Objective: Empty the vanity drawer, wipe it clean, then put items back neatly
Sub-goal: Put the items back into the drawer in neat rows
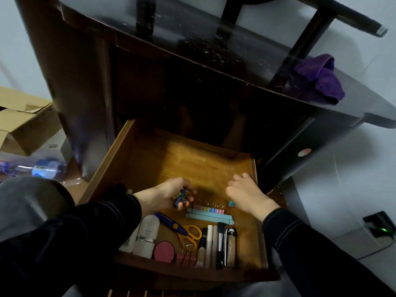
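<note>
The wooden vanity drawer (pixel 150 159) stands pulled open below the dark vanity. My left hand (pixel 169 192) is inside it, gripping a bunch of coloured binder clips (pixel 180 199). My right hand (pixel 244 192) hovers over the drawer's right side with fingers loosely curled; whether it holds anything is hidden. A row of pastel binder clips (pixel 209 209) lies above pale blue sticks (pixel 211 218). Nearer the front lie blue-and-yellow scissors (pixel 182 229), a white bottle (pixel 147 234), a pink round compact (pixel 164 251), and several brushes and tubes (pixel 216 245). A purple cloth (pixel 319 80) lies on the vanity top.
A cardboard box (pixel 23 123) sits on the floor at the left, with a plastic bottle (pixel 42 168) beside it. A power adapter with a green light (pixel 379 227) is plugged in at the right wall. My knee (pixel 27 202) is at the lower left.
</note>
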A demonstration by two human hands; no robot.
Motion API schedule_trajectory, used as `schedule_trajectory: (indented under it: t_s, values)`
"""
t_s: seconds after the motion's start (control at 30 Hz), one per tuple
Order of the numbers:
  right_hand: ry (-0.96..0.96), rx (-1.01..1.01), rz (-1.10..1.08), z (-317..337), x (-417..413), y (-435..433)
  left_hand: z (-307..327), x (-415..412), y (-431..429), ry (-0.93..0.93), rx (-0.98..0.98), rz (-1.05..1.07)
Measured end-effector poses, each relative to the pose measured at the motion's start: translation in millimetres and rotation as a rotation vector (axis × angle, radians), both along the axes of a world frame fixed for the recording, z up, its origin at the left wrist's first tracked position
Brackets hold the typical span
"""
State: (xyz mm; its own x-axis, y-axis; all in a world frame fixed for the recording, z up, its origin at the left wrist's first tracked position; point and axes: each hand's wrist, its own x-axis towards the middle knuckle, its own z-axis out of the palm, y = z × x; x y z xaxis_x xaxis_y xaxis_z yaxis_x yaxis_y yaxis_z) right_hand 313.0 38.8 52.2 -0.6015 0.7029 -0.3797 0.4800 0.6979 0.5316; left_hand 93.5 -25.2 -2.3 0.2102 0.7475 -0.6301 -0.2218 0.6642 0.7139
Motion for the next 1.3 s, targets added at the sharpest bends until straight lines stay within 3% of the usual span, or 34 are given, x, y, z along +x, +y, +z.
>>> schedule_trajectory:
  t_s: [0.23,1.0,1.13,1.2,1.3]
  values:
    - [-0.106,-0.11,-0.1,-17.9,-5.9,4.6,7.6,-0.1,-0.1,-0.01,0.003,0.04]
    - [-0.035,-0.242,-0.163,-18.9,-6.8,1.8,1.3,-1.3,-1.1,-0.027,-0.056,0.081]
    - [0.304,-0.197,-0.246,-15.5,-2.6,-1.7,4.9,-3.3,-0.1,-0.159,-0.172,0.185]
    - [0.59,-0.18,-0.29,-17.0,-6.9,-9.8,6.8,-4.9,0.5,-0.249,-0.238,0.242]
    - [1.059,-0.32,-0.465,-27.1,-28.4,-29.5,8.8,-5.3,-0.3,-0.359,-0.307,0.304]
